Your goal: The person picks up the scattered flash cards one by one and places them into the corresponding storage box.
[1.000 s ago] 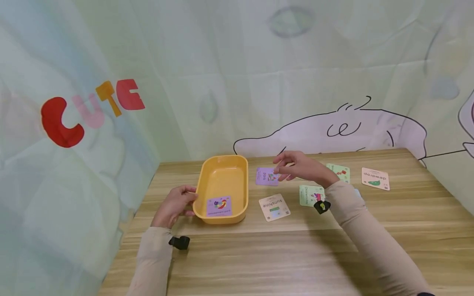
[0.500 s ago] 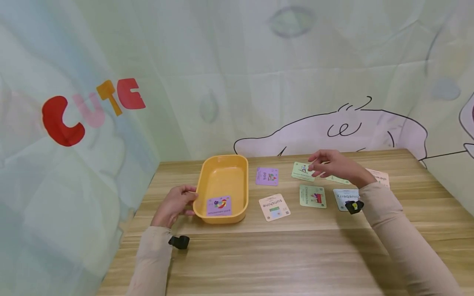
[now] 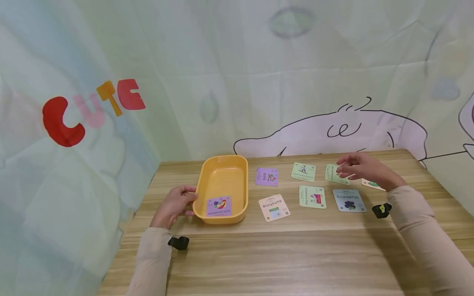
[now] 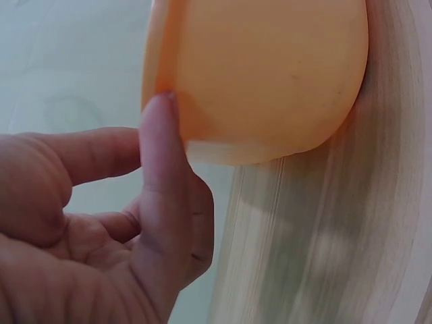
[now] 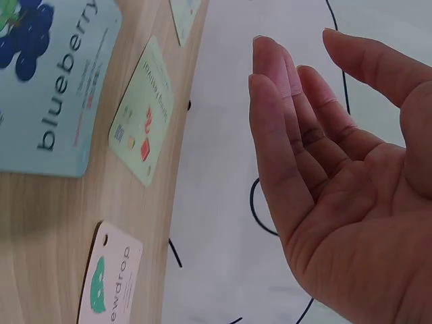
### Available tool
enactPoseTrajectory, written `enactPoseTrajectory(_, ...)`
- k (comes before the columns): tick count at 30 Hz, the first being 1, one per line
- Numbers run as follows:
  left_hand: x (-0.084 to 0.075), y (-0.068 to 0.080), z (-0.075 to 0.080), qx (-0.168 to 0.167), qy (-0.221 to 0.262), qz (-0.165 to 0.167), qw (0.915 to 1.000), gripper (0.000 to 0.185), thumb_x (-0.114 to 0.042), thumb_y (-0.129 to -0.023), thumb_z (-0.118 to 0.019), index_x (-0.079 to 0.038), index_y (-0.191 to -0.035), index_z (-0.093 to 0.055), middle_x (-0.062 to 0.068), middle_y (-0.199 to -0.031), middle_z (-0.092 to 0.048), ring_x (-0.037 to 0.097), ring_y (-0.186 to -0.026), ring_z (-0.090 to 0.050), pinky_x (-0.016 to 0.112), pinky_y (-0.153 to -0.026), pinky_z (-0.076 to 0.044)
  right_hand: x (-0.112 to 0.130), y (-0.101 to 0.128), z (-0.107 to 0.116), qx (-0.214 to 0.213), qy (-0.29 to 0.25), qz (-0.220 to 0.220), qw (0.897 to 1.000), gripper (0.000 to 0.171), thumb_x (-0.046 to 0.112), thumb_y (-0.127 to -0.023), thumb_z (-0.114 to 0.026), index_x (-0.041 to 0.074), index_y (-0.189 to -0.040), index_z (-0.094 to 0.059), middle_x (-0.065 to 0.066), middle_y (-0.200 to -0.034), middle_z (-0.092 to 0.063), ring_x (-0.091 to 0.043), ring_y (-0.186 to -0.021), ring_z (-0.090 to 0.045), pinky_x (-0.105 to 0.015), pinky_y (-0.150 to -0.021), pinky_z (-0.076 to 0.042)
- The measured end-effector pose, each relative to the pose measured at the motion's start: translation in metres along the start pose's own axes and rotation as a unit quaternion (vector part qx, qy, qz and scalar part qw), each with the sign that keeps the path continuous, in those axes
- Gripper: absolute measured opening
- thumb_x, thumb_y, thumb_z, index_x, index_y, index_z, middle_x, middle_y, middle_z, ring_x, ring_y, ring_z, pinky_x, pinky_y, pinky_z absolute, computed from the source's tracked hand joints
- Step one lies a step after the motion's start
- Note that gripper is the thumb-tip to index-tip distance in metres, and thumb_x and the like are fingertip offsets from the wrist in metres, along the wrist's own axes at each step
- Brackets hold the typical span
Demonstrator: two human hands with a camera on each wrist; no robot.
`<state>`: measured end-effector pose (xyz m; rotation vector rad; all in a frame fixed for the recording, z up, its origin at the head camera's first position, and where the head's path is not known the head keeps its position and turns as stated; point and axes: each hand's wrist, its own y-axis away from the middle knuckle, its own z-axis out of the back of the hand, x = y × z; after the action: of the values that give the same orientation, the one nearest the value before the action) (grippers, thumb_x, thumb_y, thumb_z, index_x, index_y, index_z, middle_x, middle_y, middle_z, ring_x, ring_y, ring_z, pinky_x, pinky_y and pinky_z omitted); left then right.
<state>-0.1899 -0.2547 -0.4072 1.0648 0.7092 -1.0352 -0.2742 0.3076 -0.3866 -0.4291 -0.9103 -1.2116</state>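
Her left hand [image 3: 173, 206] holds the yellow tray [image 3: 222, 164] by its rim; her right hand [image 3: 361, 167], fingers relaxed and empty, hovers over a green card [image 3: 332, 173]

We see an orange tray [image 3: 222, 181] holding a purple card [image 3: 219, 206], a blue blueberry card [image 3: 349, 200], pale green cards [image 3: 312, 196], a peach dewdrop card [image 5: 110, 283], and a wood-grain table [image 3: 281, 255].
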Motion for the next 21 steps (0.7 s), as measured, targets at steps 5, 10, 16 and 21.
enactPoseTrajectory(5,0.000,0.001,0.000,-0.003,-0.004,-0.001,1.0000,0.035,-0.016,-0.104,-0.056,-0.002,-0.136,-0.053,0.018,-0.124,-0.060,0.023,-0.095,-0.064,0.034,-0.072,-0.063,-0.014,0.003,0.009,-0.005,0.004,0.000,1.000,0.053,0.029,-0.102,-0.063,-0.007,-0.138,-0.047,-0.021,-0.118,-0.067,-0.033,-0.108,-0.069,-0.047,-0.091,-0.059)
enactPoseTrajectory(10,0.001,0.002,-0.001,0.000,-0.002,-0.006,1.0000,0.034,-0.016,-0.105,-0.055,-0.001,-0.135,-0.054,0.018,-0.124,-0.059,0.024,-0.096,-0.064,0.036,-0.073,-0.063,-0.024,0.007,0.021,-0.004,0.010,-0.006,1.000,0.055,0.029,-0.101,-0.064,-0.009,-0.138,-0.047,-0.022,-0.118,-0.065,-0.032,-0.106,-0.069,-0.047,-0.091,-0.059)
enactPoseTrajectory(16,0.001,0.001,0.000,-0.001,-0.002,-0.007,1.0000,0.034,-0.015,-0.105,-0.054,-0.001,-0.135,-0.053,0.019,-0.124,-0.060,0.025,-0.097,-0.064,0.036,-0.073,-0.063,-0.034,0.008,0.030,-0.003,0.024,-0.016,1.000,0.062,0.028,-0.100,-0.066,-0.012,-0.141,-0.043,-0.021,-0.119,-0.064,-0.028,-0.106,-0.068,-0.044,-0.091,-0.060)
enactPoseTrajectory(21,0.001,0.002,0.000,-0.002,-0.003,-0.008,1.0000,0.034,-0.015,-0.104,-0.054,-0.001,-0.135,-0.053,0.019,-0.125,-0.060,0.025,-0.096,-0.064,0.036,-0.072,-0.063,-0.043,0.008,0.035,-0.016,0.041,-0.021,0.999,0.060,0.025,-0.099,-0.067,-0.013,-0.140,-0.044,-0.020,-0.119,-0.064,-0.025,-0.105,-0.066,-0.036,-0.088,-0.061)
